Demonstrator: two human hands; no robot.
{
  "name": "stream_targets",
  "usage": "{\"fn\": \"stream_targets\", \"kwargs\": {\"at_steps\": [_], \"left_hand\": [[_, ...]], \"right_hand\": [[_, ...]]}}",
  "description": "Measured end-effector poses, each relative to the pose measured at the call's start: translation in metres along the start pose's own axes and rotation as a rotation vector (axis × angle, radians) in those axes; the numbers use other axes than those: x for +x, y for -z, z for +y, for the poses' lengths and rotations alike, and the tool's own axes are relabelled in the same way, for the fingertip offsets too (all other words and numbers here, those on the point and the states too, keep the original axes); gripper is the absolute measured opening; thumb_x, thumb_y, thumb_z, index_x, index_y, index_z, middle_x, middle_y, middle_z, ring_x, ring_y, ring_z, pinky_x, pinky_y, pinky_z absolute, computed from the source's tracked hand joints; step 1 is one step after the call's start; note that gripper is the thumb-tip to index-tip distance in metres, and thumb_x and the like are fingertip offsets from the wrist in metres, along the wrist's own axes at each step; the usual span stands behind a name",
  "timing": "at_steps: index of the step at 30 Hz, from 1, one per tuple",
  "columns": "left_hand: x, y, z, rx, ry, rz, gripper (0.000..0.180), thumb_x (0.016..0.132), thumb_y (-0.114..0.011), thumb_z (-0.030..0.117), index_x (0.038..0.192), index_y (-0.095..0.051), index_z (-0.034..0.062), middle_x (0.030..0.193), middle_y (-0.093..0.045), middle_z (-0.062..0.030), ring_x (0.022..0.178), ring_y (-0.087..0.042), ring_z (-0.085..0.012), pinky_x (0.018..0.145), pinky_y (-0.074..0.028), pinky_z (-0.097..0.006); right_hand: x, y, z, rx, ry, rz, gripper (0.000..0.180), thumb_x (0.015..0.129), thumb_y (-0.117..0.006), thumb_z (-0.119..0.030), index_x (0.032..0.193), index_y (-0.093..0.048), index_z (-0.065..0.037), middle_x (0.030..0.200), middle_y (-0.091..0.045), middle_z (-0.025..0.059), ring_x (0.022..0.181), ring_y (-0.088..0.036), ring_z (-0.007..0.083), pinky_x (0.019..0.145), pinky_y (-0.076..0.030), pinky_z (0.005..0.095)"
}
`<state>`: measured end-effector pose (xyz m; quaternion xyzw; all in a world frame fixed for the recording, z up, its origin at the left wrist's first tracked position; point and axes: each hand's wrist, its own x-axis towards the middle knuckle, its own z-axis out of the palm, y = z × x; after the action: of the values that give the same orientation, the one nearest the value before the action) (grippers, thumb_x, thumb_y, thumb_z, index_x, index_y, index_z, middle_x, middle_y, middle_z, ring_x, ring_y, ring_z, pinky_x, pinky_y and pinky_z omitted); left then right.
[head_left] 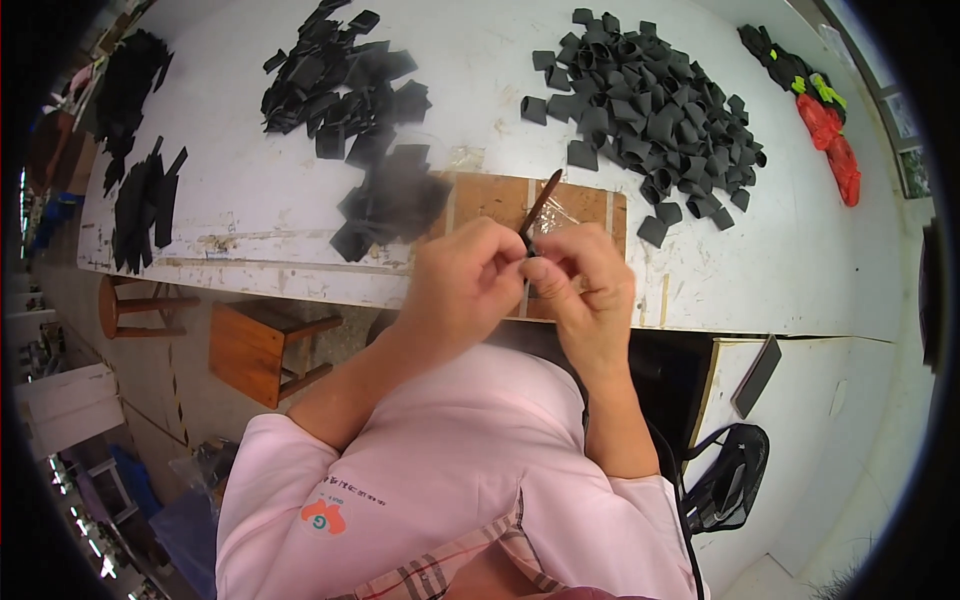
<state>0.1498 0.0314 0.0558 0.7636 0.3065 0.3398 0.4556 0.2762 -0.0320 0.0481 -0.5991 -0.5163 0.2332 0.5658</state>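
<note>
Both hands meet at the near edge of the white table [250, 190]: left hand [462, 285] and right hand [583, 285] pinch one small black piece [527, 246] together with one thin brown tool [540, 203]. By judgement, work is mid-run. Four black heaps lie far: folded pieces far right [650, 105], flat pieces centre [345, 85], a stack [390, 205], strips left [145, 205]; individual pieces are too many to count.

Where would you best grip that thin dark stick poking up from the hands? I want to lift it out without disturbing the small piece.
Pinch the thin dark stick at its free upper end, coming from above and the far side. It slants up and away from the left hand and right hand, which cover its lower end and a small black piece.
</note>
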Motion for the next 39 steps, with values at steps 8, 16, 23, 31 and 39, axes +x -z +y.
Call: {"fn": "stream_targets", "kwargs": {"at_steps": [8, 16, 23, 31, 39], "left_hand": [[-0.008, -0.024, -0.014, 0.277, -0.098, 0.319, 0.009, 0.072, -0.057, 0.000, 0.077, -0.051, 0.0018, 0.063, -0.055, -0.0085, 0.050, -0.055, -0.0150, 0.044, -0.042, -0.024], [0.011, 0.003, -0.001, -1.463, 0.671, -0.019, 0.011, 0.076, -0.052, -0.004, 0.086, -0.050, -0.0006, 0.067, -0.050, -0.0010, 0.038, -0.032, -0.0005, 0.034, -0.022, -0.015], [0.005, -0.016, 0.002, -0.078, -0.030, 0.338, 0.020, 0.074, -0.049, -0.008, 0.093, -0.051, -0.0027, 0.078, -0.056, -0.0051, 0.043, -0.038, 0.0018, 0.037, -0.029, -0.015], [0.045, 0.013, -0.006, -1.955, 0.722, -0.208, 0.009, 0.082, -0.043, 0.000, 0.087, -0.051, 0.0019, 0.070, -0.056, -0.0052, 0.031, -0.028, -0.0026, 0.030, -0.023, -0.018], [0.034, 0.007, -0.013, -1.737, 0.607, -0.167, 0.011, 0.083, -0.046, 0.002, 0.093, -0.050, 0.0033, 0.071, -0.054, -0.0042, 0.035, -0.032, -0.0020, 0.033, -0.023, -0.016]], "right_hand": [[0.003, -0.012, 0.001, -0.412, 0.177, 0.053, 0.006, 0.072, -0.060, -0.002, 0.076, -0.056, 0.000, 0.068, -0.051, 0.0117, 0.056, -0.050, 0.0266, 0.049, -0.041, 0.0319], [0.008, -0.002, 0.007, 0.525, -0.484, 0.027, 0.004, 0.076, -0.057, -0.002, 0.075, -0.059, 0.002, 0.063, -0.052, -0.0020, 0.051, -0.042, 0.0042, 0.044, -0.033, 0.0188], [0.019, 0.004, -0.003, 1.074, -0.615, -0.192, 0.016, 0.081, -0.058, -0.017, 0.074, -0.056, -0.003, 0.058, -0.045, -0.0056, 0.050, -0.035, 0.0022, 0.043, -0.027, 0.0166], [0.069, 0.015, -0.002, 0.753, -0.433, -0.383, 0.024, 0.082, -0.056, -0.027, 0.077, -0.052, -0.004, 0.057, -0.041, -0.0037, 0.049, -0.033, 0.0028, 0.042, -0.024, 0.0155], [0.059, 0.011, 0.014, 0.715, -0.375, -0.353, 0.026, 0.084, -0.055, -0.027, 0.069, -0.053, -0.006, 0.059, -0.045, -0.0039, 0.051, -0.034, 0.0036, 0.045, -0.027, 0.0174]]}}
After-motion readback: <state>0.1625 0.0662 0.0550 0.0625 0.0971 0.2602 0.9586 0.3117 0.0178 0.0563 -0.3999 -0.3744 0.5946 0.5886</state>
